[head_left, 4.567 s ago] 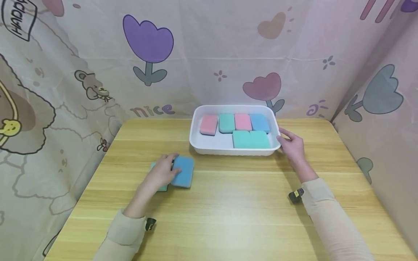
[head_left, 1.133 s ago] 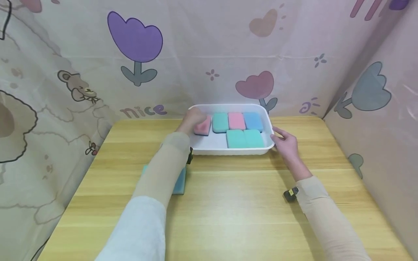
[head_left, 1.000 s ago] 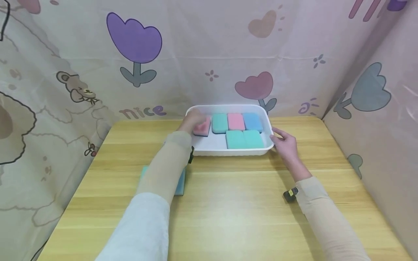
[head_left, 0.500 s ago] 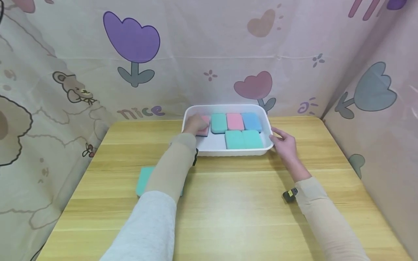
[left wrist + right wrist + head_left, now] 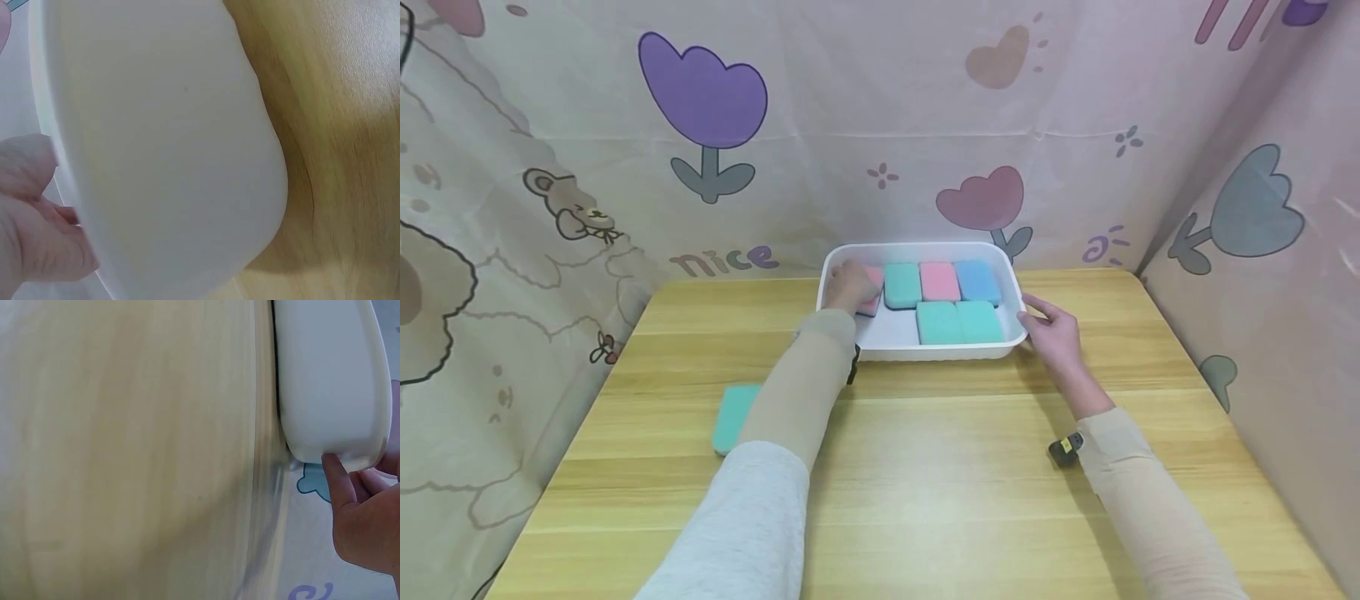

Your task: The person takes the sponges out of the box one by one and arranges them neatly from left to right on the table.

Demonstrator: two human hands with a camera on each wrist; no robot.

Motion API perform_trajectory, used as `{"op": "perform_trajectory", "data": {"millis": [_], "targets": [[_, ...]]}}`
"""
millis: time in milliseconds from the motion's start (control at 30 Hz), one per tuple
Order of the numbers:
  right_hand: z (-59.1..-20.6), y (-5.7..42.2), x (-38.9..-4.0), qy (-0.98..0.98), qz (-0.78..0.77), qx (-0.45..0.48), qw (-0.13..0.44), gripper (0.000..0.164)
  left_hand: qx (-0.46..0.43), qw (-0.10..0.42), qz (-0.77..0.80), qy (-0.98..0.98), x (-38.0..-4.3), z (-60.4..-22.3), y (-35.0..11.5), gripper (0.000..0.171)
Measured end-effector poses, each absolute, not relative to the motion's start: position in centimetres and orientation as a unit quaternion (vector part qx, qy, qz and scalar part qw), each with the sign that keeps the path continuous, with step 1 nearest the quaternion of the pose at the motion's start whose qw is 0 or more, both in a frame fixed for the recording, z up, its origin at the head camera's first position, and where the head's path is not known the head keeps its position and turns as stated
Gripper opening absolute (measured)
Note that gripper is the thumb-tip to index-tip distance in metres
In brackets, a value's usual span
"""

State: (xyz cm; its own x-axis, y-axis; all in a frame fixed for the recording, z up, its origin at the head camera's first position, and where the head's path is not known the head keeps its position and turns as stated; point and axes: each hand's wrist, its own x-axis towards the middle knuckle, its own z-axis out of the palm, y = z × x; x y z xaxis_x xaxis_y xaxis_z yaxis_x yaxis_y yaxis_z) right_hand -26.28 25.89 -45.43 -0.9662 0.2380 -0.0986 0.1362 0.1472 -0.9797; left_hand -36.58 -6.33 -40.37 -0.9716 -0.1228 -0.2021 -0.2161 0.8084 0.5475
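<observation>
At the back of the table stands a white plastic tray (image 5: 887, 337) with several scouring sponges. My left hand (image 5: 850, 287) reaches over its left end, fingers curled down on a pink sponge (image 5: 876, 274); that grip is partly hidden. In the left wrist view, the tray wall (image 5: 181, 144) covers much of the hand (image 5: 44, 250). My right hand (image 5: 1054, 333) holds the tray's right end, and one finger presses its outer wall in the right wrist view. Right of the held sponge are a teal sponge (image 5: 902, 285), another pink one (image 5: 940, 282) and a blue one (image 5: 977, 282).
Two mint-green sponges (image 5: 958, 322) lie side by side in the tray's front row. A teal sponge (image 5: 734, 417) lies on the wooden table (image 5: 940, 467) beside my left forearm, which partly covers it. A printed curtain (image 5: 835, 100) hangs behind and at both sides.
My left hand has left the blue sponge on the table and reached into the tray to the pink sponge; the forearm now hides that blue sponge. My right hand stays at the tray's end.
</observation>
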Motion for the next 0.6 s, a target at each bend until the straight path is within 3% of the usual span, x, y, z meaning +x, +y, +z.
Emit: {"op": "perform_trajectory", "data": {"millis": [300,600], "targets": [[-45.2,25.7,-26.1,-0.76,0.636,-0.125,0.038,0.05,-0.04,0.068,0.265,0.961,-36.8,-39.4,-7.4,0.029],[-45.2,25.6,-26.0,-0.761,0.634,-0.13,0.035,0.05,-0.04,0.076,0.24,0.967,-37.3,-38.6,-7.6,0.029]]}}
